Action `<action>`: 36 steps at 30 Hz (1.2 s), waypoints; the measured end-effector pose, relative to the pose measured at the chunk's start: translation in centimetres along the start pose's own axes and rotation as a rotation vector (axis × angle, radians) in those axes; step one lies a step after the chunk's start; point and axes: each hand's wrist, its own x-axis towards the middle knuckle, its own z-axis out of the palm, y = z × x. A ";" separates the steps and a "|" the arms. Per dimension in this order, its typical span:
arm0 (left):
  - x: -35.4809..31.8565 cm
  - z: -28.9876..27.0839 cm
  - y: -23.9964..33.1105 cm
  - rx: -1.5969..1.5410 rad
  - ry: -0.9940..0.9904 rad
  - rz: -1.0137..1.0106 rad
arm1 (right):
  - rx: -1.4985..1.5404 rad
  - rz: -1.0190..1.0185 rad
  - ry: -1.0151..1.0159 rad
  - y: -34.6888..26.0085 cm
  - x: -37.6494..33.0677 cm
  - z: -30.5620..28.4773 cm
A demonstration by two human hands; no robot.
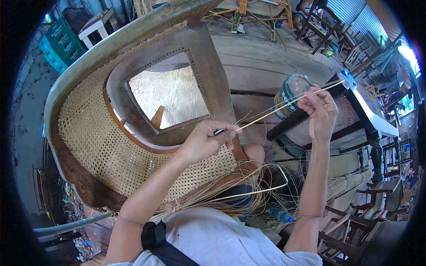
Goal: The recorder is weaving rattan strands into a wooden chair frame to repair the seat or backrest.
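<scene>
Wooden floorboards (266, 57) lie behind a caned chair (111, 133). One cane strand (275, 109) is pinched taut between both hands — left (206, 142), right (320, 113) — and could be snapped if overtightened.

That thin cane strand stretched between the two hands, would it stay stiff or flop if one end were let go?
The cane strand looks straight only because the left hand and right hand pull it taut. Released, it would probably sag and curl, like the loose strands looping over the lap. It seems very light, and so thin that a sharp bend might kink it.
</scene>
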 end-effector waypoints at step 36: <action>-4.1 -5.4 -10.9 0.115 -0.100 -0.430 | -0.420 0.363 0.236 4.6 -5.2 -12.9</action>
